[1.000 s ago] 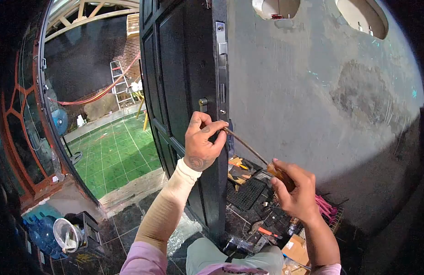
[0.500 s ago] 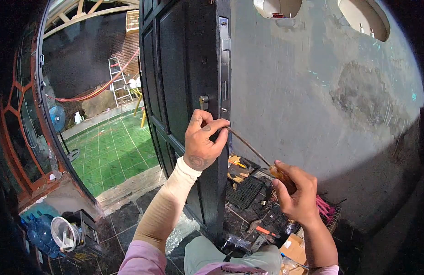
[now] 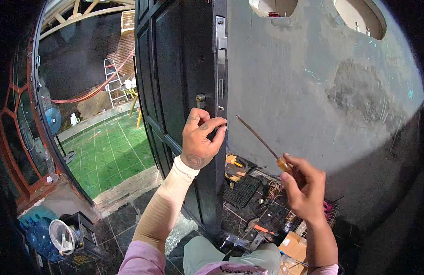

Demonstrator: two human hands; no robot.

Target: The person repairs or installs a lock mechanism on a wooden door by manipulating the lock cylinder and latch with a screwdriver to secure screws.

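Note:
A dark panelled door (image 3: 175,68) stands open in front of me, its edge facing me. Set into that edge is a metal mortise lock plate (image 3: 221,68), and a lock cylinder (image 3: 201,98) pokes out of the door's face. My left hand (image 3: 202,137) is at the door edge just below the plate, thumb and forefinger pinched together; anything between them is too small to make out. In my right hand (image 3: 306,188) is a screwdriver (image 3: 260,137), gripped by its amber handle. Its shaft slants up and left, the tip apart from the door and from my left fingers.
On the floor right of the door lie a hammer (image 3: 262,228), a black mat or tray (image 3: 244,190), a cardboard box (image 3: 294,247) and scattered tools. A bucket (image 3: 65,236) stands lower left. A grey wall (image 3: 285,91) rises at right; green tiles (image 3: 111,151) show through the doorway.
My right hand has drawn the screwdriver back to the right, so its tip has left my left fingertips. My left hand keeps its pinch at the door edge. The view has shifted slightly.

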